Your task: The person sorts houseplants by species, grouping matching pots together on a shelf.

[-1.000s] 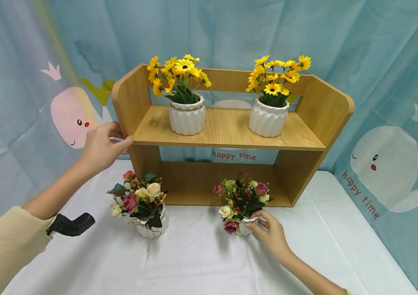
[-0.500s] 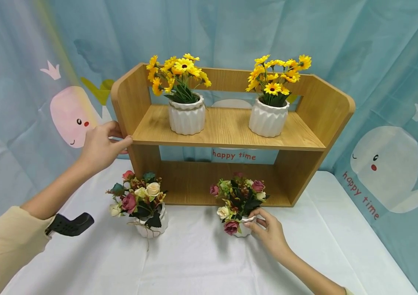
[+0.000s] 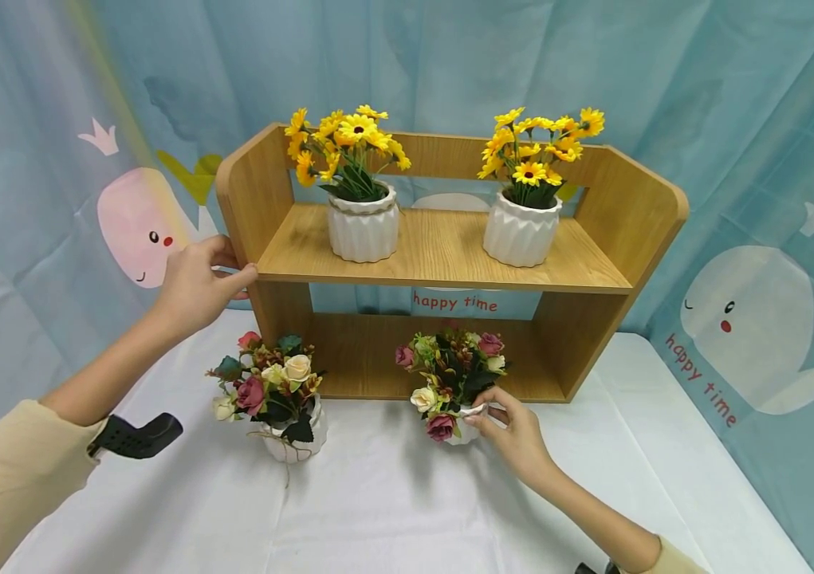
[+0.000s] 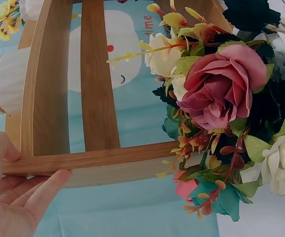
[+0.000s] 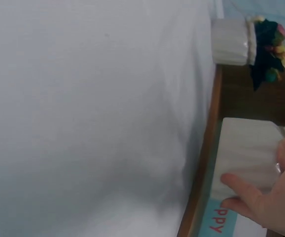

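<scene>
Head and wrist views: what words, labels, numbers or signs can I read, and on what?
"happy time": blue curtain, seen behind the shelf, head view.
"happy time": curtain, beside the white cartoon creature, head view.
"ime": curtain, left wrist view, partial word.
"ppy": curtain, right wrist view, partial word.
No writing shows on the flowerpots.

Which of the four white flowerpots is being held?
The rose pot on the right, gripped by the right hand. Neither hand touches the left rose pot or the two yellow-flowered pots on the upper shelf.

Wooden shelf (image 3: 442, 251) — glossy held pot (image 5: 248, 148)
</scene>
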`<state>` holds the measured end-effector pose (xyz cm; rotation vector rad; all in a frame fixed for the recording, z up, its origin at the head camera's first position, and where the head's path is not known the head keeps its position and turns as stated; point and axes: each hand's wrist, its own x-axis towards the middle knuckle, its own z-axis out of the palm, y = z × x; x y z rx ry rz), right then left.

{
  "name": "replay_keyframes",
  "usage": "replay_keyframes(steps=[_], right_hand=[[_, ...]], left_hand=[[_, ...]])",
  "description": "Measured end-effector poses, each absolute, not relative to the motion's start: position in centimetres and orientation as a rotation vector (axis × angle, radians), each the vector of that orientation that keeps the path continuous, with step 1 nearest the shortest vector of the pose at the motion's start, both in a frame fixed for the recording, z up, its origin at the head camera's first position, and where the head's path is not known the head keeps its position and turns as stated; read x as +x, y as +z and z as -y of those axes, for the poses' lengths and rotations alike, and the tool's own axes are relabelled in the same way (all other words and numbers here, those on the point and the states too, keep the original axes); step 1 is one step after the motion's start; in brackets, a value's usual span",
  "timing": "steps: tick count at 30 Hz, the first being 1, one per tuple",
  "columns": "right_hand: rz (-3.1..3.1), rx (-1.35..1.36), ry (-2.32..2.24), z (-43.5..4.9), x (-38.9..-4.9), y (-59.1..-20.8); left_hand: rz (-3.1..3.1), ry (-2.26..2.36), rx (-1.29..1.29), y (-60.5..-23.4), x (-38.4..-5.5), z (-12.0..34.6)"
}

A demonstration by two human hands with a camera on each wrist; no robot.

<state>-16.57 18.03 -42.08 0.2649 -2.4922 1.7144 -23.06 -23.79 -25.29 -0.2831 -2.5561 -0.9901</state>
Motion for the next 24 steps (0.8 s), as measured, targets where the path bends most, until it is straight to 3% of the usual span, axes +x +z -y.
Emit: replay_keyframes(steps=[24], right_hand=[[2.506, 0.52, 1.662, -14.6, -21.2, -41.7]], left_hand=[[2.557, -1.013, -0.291, -25.4, -23.0, 23.9]])
